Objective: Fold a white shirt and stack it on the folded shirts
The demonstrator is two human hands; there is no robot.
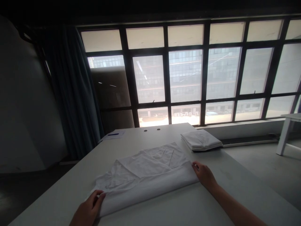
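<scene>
A white shirt [150,175] lies on the white table [178,207], its near side folded over in a long smooth band. At the band's left end, my left hand [90,207] pinches the cloth between thumb and fingers. My right hand [204,174] grips the right end of the same fold, fingers closed on the edge. Between the hands the fabric lies flat, with creases in its farther part.
A stack of folded white cloth [201,139] sits at the table's right edge. Papers with a dark blue pen [113,134] lie at the far left corner. Another white table [285,135] stands at the right. A dark curtain [75,94] hangs beside the windows.
</scene>
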